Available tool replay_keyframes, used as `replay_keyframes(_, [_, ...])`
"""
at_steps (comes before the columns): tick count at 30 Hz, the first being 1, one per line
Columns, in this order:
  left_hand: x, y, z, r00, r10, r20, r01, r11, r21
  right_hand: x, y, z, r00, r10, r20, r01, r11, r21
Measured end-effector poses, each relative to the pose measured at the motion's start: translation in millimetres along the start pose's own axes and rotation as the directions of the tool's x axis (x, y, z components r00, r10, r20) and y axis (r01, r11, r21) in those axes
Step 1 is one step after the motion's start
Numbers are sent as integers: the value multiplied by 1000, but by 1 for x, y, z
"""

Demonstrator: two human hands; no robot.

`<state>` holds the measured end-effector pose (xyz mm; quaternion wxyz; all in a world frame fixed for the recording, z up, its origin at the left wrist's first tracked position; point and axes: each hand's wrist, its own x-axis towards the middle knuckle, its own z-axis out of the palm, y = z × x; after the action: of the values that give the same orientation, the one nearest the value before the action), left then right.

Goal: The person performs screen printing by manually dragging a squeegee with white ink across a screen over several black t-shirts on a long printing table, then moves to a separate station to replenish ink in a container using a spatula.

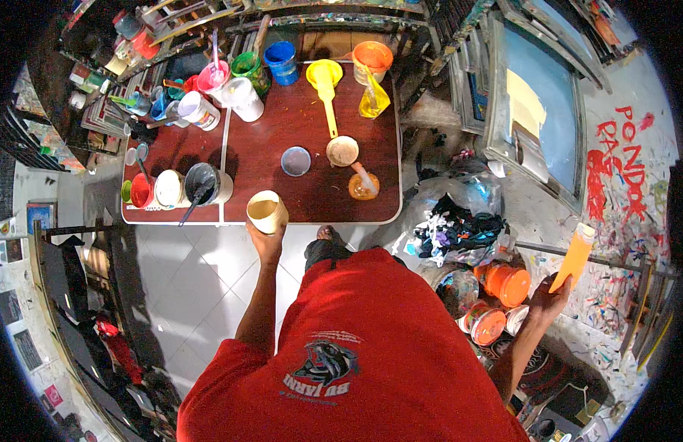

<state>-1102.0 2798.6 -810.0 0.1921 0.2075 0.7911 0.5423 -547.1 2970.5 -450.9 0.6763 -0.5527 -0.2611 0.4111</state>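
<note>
Cream-coloured plastic cup [267, 211] is shown gripped from below by the left hand [266, 241], at the near edge of the red-brown folding table [312, 184]. An orange squeeze bottle [575, 258] is held upright by its lower end in the right hand [551, 295], well out at 3 o'clock from the body, above the orange-lidded paint tubs [503, 283] on the spattered floor.

Both hands are closed around their loads; neither is free. The cup is open-topped and appears thin-walled — it is judged light but easily squeezed out of round, so its contents could be spilled by a hard grip or a tilt. A hold around the lower wall, as seen, is judged sound. Whether it holds paint cannot be told.

The bottle is judged soft-sided and possibly slick with paint; a grasp nearer its middle would be steadier than one at its base, and pressure on the wall could force paint from the nozzle.

On the table, at 12 o'clock from the cup, a grey-blue lid [296, 160] and a yellow ladle [330, 103] are laid; at 9 o'clock, a black pot [202, 183] with a stirrer is stood — near the cup, not touching.
</note>
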Motion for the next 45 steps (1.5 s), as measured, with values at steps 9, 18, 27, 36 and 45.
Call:
replay_keyframes(9, [55,-107,35,978,147,-148,-101,953,284,-2,-12,30,998,-56,-12,57,993,107])
replay_keyframes(18, [25,-41,31,977,120,-176,-51,932,358,23,-21,49,993,-80,-92,96,977,189])
replay_keyframes(27, [-64,370,201,453,632,629,-671,706,-226,111,-34,66,991,-96,-96,104,991,85])
replay_keyframes(36, [-81,477,354,38,492,870,-980,187,-63,186,-27,67,979,-177,100,181,983,-29])
replay_keyframes(45, [-49,506,364,332,742,583,-853,500,-151,230,-15,67,969,-111,219,152,972,-181])
